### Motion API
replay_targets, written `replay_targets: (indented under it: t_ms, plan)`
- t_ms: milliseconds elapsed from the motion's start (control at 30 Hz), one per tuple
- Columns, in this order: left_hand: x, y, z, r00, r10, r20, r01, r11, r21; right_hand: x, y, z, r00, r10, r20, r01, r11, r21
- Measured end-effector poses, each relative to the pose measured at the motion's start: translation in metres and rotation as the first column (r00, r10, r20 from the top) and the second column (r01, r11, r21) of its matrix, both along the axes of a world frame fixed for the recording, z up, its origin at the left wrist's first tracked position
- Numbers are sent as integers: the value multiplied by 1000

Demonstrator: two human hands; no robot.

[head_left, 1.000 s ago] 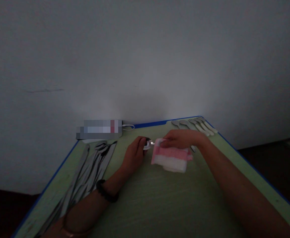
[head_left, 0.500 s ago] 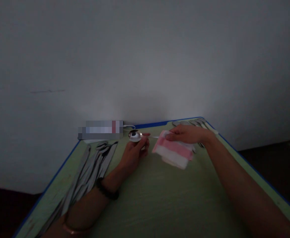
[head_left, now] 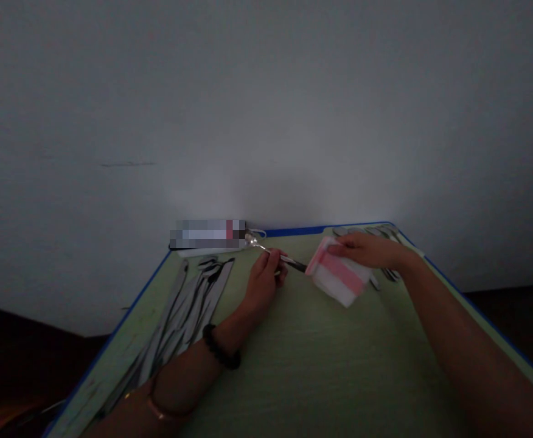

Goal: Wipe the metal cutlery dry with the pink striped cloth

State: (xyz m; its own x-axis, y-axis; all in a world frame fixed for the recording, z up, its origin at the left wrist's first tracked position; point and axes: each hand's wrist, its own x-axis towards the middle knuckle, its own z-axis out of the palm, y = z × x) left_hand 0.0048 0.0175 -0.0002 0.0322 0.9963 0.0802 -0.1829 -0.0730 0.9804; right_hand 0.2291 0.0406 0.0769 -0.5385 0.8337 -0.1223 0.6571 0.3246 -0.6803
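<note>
My left hand (head_left: 264, 281) is closed on a shiny metal spoon (head_left: 292, 262), gripping its handle just behind the bowl. The bowl points to the back left, in front of the pixelated box. In my right hand (head_left: 367, 248) is a folded pink and white cloth (head_left: 342, 275), pinched between thumb and fingers. The far end of the spoon's handle meets the cloth's left edge; whether it lies inside the fold is hidden. Both hands are above the table, with the cloth's lower part hanging down.
A heap of metal cutlery (head_left: 192, 299) lies on the table's left, partly behind my left forearm. Several spoons (head_left: 341, 232) lie at the back right, beyond my right hand. A pixelated box (head_left: 207, 236) with a white cable (head_left: 260, 232) stands at the back left. Behind rises a grey wall (head_left: 285, 109).
The spoon has turned, so its bowl now points away to the back left and more of the handle shows. The cloth has slid toward the handle's end. The whole view has shifted slightly.
</note>
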Motion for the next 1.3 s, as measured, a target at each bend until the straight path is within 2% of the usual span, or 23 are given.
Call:
replay_targets:
  t_ms: [67, 100, 133, 200, 267, 367, 467, 533, 600, 667, 767, 933, 1100, 1167, 1300]
  plan:
    - [-2, -1, 0, 1000, -9, -21, 9, 1000, 14, -6, 3, -2, 951, -195, -238, 213, 976, 51]
    - [-2, -1, 1, 999, -23, -38, 24, 999, 21, -13, 5, -5, 885, -274, -376, 319, 946, 63]
    - [-3, -3, 1, 998, -37, -55, 39, 999, 28, -21, 7, -10, 793, -340, -506, 421, 906, 52]
    - [-3, -5, 2, 992, -69, -102, 75, 996, 58, -39, 13, -23, 597, -414, -687, 532, 845, -47]
    - [-3, -8, 3, 978, -100, -180, 121, 987, 109, -55, 19, -37, 436, -460, -773, 537, 822, -187]
    - [-4, -12, 5, 935, -146, -323, 205, 966, 159, -64, 24, -51, 251, -516, -819, 445, 813, -376]
    - [-5, -14, 7, 871, -181, -457, 278, 948, 155, -64, 22, -50, 143, -583, -800, 332, 790, -516]
    - [-4, -14, 8, 831, -173, -528, 296, 942, 158, -64, 18, -43, 167, -584, -795, 241, 806, -541]
    - [-4, -14, 10, 814, -140, -563, 278, 946, 166, -65, 14, -36, 256, -545, -798, 157, 838, -522]
    - [-4, -13, 10, 813, -103, -573, 245, 954, 175, -66, 10, -31, 342, -497, -798, 124, 865, -486]
    - [-4, -12, 10, 811, -78, -579, 221, 959, 180, -67, 7, -28, 392, -435, -811, 161, 900, -405]
    - [-5, -12, 7, 780, -151, -608, 288, 948, 135, -69, 4, -31, 416, -357, -836, 194, 933, -302]
    - [-3, -15, 6, 717, -188, -671, 375, 916, 144, -75, 5, -40, 420, -400, -815, 307, 907, -288]
    - [-2, -16, 6, 688, -214, -693, 408, 904, 127, -74, 5, -42, 463, -414, -784, 330, 901, -282]
    - [-3, -17, 7, 657, -242, -714, 443, 890, 106, -71, 6, -43, 581, -367, -726, 324, 923, -207]
